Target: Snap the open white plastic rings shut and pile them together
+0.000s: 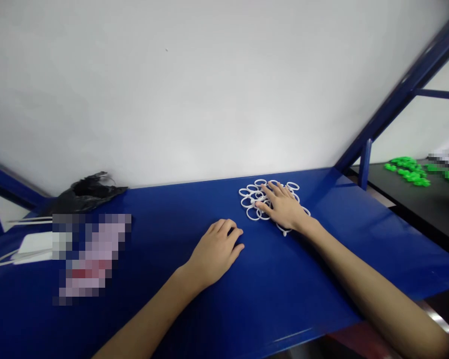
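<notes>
Nearest, two bare forearms run up from the bottom edge onto a blue table (284, 289); the left one from the near middle, the right one from the near right corner. The left hand (217, 252) lies palm down on the bare blue surface a little left of centre, its fingers curled loosely under at the tips; it clasps nothing that can be seen. Just beyond it and to the right, the right hand (284, 207) rests flat with fingers spread and apart on a cluster of white rings (251, 199); the palm and fingers cover the right part of the cluster, and no ring is pinched between them. The rings lie flat on the table towards its far edge, right of centre, touching or overlapping one another; a few peep out beyond the fingertips and one near the wrist.

At the left, near the table's left end, sits a white flat object (33, 244) with a white cord, beside a blurred patch; farther back a crumpled black bag (86, 192) lies against the white wall (172, 89). On the right a blue frame beam (404, 89) slants upward; beyond it, on a dark surface at the far right, lies a heap of green parts (407, 169).
</notes>
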`<action>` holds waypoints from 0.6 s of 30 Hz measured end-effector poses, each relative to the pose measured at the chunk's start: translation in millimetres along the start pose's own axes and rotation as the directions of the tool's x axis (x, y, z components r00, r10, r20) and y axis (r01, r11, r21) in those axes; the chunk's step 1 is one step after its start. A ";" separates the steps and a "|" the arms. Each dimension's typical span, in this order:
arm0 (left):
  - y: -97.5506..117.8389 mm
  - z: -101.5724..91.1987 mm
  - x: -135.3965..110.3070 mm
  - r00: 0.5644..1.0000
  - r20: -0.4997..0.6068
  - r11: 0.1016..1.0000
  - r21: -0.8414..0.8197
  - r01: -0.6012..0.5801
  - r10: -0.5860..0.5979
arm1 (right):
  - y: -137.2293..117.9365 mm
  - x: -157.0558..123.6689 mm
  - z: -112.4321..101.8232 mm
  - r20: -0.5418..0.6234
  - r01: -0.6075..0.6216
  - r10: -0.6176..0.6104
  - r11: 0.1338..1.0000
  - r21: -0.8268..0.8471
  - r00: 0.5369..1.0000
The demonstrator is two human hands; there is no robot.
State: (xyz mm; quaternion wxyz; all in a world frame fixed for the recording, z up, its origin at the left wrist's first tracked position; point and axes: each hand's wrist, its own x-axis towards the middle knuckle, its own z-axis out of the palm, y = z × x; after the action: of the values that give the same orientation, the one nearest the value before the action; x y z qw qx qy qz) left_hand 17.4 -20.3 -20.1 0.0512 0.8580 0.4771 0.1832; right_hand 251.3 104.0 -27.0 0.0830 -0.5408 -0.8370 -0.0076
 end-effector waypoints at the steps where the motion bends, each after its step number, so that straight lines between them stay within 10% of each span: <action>1: -0.1 0.0 0.0 1.000 -0.006 1.000 0.001 0.000 0.000 | 1.6 0.9 -0.3 0.003 -0.019 0.019 1.000 -0.006 1.000; 18: 3.4 8.4 -18.8 0.992 -0.099 0.958 0.271 0.097 -0.073 | -3.8 -7.7 -4.1 -0.136 0.047 -0.050 0.999 -0.021 0.989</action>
State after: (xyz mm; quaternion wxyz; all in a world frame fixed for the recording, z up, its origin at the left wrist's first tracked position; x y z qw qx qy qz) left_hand 14.2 -37.2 -31.9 -0.0817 0.8265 0.5362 0.1506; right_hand 251.4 95.0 -23.8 0.1351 -0.5192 -0.8422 -0.0541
